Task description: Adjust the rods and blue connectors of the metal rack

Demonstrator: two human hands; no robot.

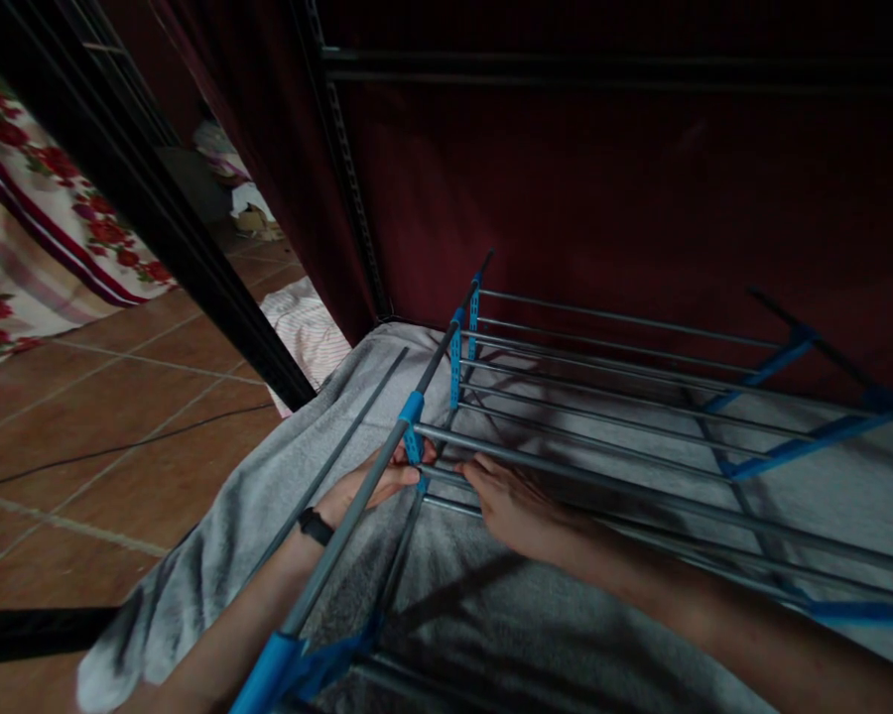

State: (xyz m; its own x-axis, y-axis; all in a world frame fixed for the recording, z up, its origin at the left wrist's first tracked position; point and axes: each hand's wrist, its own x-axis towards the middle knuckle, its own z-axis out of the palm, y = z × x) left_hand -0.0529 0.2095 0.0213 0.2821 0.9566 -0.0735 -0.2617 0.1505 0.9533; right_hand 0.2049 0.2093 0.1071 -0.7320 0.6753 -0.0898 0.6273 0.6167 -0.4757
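Note:
A rack of grey metal tubes joined by blue plastic brackets lies before me. My left hand, with a dark band on its wrist, reaches under the near long tube. Its thumb and fingers close around a blue bracket. Just right of it, my right hand pinches the end of a thin crossbar beside that bracket. Whether the bar's end sits inside the bracket I cannot tell. More blue brackets stand farther along the same side, with crossbars running to the right.
Beneath the rack is a grey blanket. A loose tube lies on it at the left. Black metal posts frame this spot, with a dark red curtain behind. A cable crosses the tiled floor.

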